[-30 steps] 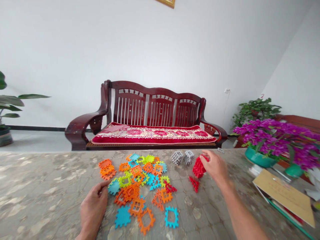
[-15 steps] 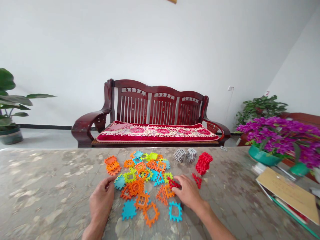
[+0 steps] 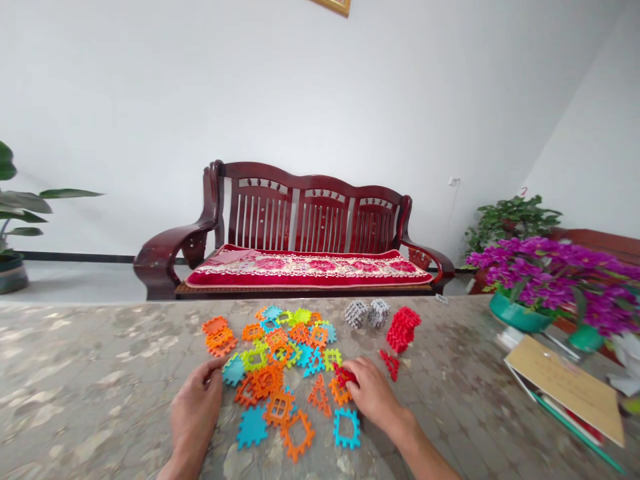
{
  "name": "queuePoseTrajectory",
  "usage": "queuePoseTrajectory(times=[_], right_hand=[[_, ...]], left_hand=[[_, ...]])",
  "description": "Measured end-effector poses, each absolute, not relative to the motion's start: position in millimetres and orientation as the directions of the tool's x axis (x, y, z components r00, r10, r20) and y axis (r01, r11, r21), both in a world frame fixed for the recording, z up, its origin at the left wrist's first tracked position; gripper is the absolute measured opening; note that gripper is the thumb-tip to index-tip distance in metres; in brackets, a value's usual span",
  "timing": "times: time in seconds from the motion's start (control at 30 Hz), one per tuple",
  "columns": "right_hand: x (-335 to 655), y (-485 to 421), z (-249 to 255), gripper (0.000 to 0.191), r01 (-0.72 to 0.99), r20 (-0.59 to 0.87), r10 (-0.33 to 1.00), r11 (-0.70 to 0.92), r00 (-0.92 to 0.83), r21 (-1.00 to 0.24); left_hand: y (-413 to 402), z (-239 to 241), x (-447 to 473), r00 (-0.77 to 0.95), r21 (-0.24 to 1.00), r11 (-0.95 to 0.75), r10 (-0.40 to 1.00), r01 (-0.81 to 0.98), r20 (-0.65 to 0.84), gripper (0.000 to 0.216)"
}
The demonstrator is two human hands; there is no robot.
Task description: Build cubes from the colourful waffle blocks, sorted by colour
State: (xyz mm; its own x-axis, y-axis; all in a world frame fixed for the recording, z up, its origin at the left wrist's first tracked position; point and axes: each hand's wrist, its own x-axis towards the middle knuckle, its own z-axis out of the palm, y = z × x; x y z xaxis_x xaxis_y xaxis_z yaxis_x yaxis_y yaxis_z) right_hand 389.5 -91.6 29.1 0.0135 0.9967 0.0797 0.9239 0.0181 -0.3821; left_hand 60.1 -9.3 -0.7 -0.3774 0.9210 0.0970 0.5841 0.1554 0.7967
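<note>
My left hand (image 3: 197, 407) rests on the table with its fingers curled in, beside a flat blue toothed tile (image 3: 234, 371). I see nothing in it, though its fingertips are partly hidden. My right hand (image 3: 374, 390) has its fingers closed on a red toothed building piece (image 3: 344, 376), partly covered by the fingers, over an orange window tile (image 3: 341, 393). Between the hands spreads a loose heap of orange, green and blue interlocking tiles (image 3: 267, 379). A blue square frame (image 3: 347, 429) lies in front of my right hand.
Behind my right hand are a red triangular piece (image 3: 389, 365), a red stack (image 3: 403, 329) and two grey bundles (image 3: 357, 314). A brown folder (image 3: 565, 387) and purple flowers (image 3: 540, 270) stand at the right. Beyond the table (image 3: 100, 373) is a wooden bench (image 3: 320, 220).
The camera view has shifted slightly, so the scene sits a little further left and lower. My right hand keeps the red piece at nearly the same spot; my left hand stays put.
</note>
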Motion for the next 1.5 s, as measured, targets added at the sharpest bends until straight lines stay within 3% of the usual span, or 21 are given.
queuePoseTrajectory(times=[0.3,0.43,0.63,1.0,1.3,1.5], right_hand=[[425,-98,17,0.038,0.907,0.267,0.920,-0.171,0.287,-0.385],[448,-100,14,0.037,0.904,0.274,0.893,-0.256,0.357,-0.342],[456,-106,13,0.028,0.924,0.250,0.897,-0.315,0.365,-0.219],[455,-108,16,0.026,0.925,0.231,0.897,-0.347,0.376,-0.158],[466,-121,6,0.030,0.899,0.245,0.875,-0.358,0.418,-0.252],[461,-115,0,0.036,0.927,0.306,0.895,-0.235,0.324,-0.293]], left_hand=[[-9,-2,59,-0.368,0.796,0.150,0.925,0.587,0.097,0.035],[-10,0,60,-0.368,0.791,0.146,0.924,0.594,0.105,0.035],[-9,1,60,-0.351,0.787,0.144,0.931,0.601,0.098,0.035],[-10,3,60,-0.361,0.783,0.153,0.928,0.602,0.096,0.035],[-10,6,59,-0.365,0.773,0.184,0.929,0.607,0.065,0.035],[-10,5,59,-0.355,0.769,0.182,0.933,0.613,0.062,0.036]])
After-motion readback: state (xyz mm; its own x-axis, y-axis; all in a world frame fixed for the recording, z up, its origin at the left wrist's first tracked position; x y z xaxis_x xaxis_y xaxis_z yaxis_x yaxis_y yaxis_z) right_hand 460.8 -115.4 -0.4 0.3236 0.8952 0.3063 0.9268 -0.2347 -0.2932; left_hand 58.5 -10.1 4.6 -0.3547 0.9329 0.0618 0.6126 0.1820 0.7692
